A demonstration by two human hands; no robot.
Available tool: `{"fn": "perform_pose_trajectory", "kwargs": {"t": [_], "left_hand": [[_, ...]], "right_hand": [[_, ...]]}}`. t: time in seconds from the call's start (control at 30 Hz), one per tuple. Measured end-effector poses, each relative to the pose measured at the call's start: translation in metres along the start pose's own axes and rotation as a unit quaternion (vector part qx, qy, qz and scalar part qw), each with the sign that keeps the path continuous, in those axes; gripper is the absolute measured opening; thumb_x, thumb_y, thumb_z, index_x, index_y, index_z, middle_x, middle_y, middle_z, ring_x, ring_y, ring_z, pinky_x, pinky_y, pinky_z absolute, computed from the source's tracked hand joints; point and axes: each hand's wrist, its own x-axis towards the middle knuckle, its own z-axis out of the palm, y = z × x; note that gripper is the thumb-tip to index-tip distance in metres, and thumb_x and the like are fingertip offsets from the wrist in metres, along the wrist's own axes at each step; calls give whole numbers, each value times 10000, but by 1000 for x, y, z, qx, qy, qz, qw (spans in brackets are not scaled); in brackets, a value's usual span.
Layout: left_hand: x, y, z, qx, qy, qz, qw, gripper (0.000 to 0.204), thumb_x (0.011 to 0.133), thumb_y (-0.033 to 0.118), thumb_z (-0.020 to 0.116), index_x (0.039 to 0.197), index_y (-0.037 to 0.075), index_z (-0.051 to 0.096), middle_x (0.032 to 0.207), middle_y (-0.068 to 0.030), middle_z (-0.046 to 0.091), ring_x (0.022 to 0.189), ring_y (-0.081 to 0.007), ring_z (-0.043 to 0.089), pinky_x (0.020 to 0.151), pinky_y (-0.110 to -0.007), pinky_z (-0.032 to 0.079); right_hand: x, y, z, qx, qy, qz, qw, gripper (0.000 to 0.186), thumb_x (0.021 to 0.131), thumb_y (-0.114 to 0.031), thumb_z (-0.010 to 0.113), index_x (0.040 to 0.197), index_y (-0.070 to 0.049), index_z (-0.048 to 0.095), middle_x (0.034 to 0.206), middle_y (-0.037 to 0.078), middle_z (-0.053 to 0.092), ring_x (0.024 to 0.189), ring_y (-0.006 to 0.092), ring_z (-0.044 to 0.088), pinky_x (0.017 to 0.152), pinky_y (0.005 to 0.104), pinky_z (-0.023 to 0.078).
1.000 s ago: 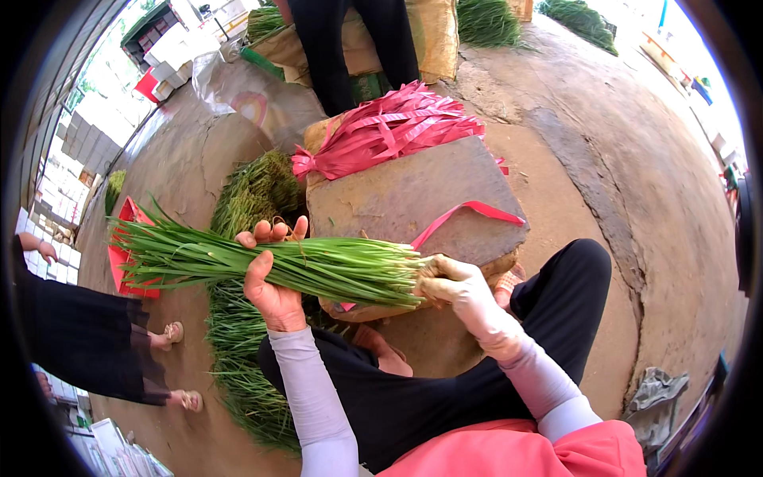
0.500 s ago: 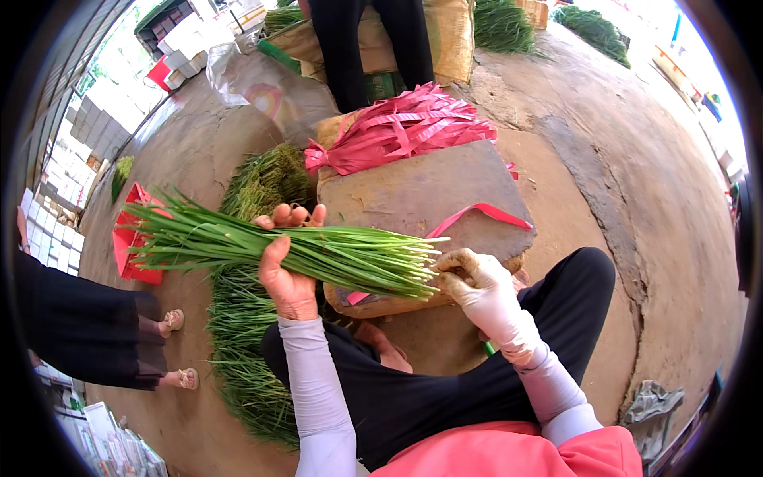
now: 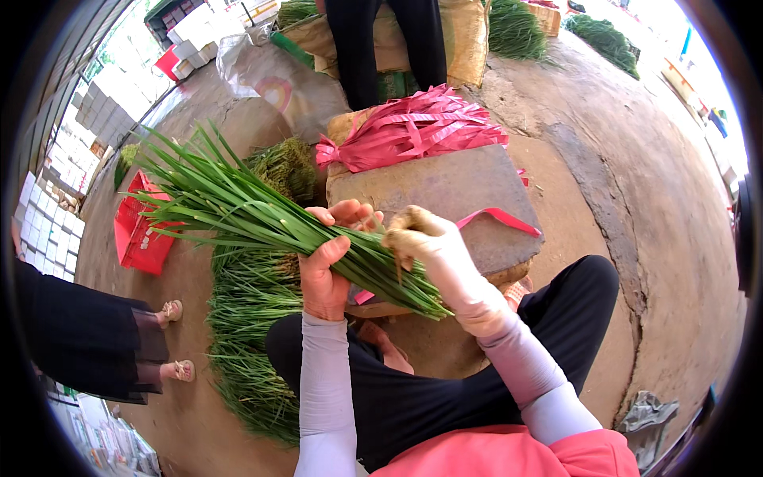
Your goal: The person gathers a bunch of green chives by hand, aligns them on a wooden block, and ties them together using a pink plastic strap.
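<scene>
A bunch of garlic chives (image 3: pixel 230 199) slants across in front of me, leaf tips to the upper left and pale stalk ends to the lower right. My left hand (image 3: pixel 324 274) is wrapped round its middle. Over the stalk half, my right hand (image 3: pixel 437 254), in a stained white glove, has its fingers pinched together. A thin brownish strand shows just below those fingertips; whether they grip it is unclear. Behind the hands stands a low block (image 3: pixel 397 191) with a worn flat top. On it lie a single pink strip (image 3: pixel 501 215) and a thick bundle of pink strips (image 3: pixel 421 131).
Loose chives (image 3: pixel 254 342) are heaped on the floor left of my knee. A red plastic basket (image 3: pixel 143 230) stands beyond them, near a person in a black skirt (image 3: pixel 87 334). Another person's dark-clad legs (image 3: pixel 389 48) are behind the block. Grey crumpled plastic (image 3: pixel 648 417) lies at lower right.
My right hand has moved left from the stalk ends to over the stalks. The bunch has tilted, leaf tips up and stalk ends down, as my left hand shifted right.
</scene>
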Motion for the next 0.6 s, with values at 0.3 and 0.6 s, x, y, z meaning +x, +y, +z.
{"fn": "perform_pose_trajectory", "kwargs": {"t": [0.3,0.6], "left_hand": [[3,7,-23,-40,23,36,998,252,828,-38,562,1027,115,541,1239,-123,613,1149,-284,587,1052,-609,393],[7,20,-54,-124,134,70,981,250,833,-32,595,1033,114,566,1150,-104,672,1102,-285,620,1100,-588,348]], "right_hand": [[-30,-6,-46,344,-141,-108,922,143,875,-162,608,904,-31,559,754,36,515,585,158,486,979,411,438],[-71,-9,-113,89,-177,-55,979,155,786,-150,644,786,5,636,703,114,607,589,212,580,734,440,509]]}}
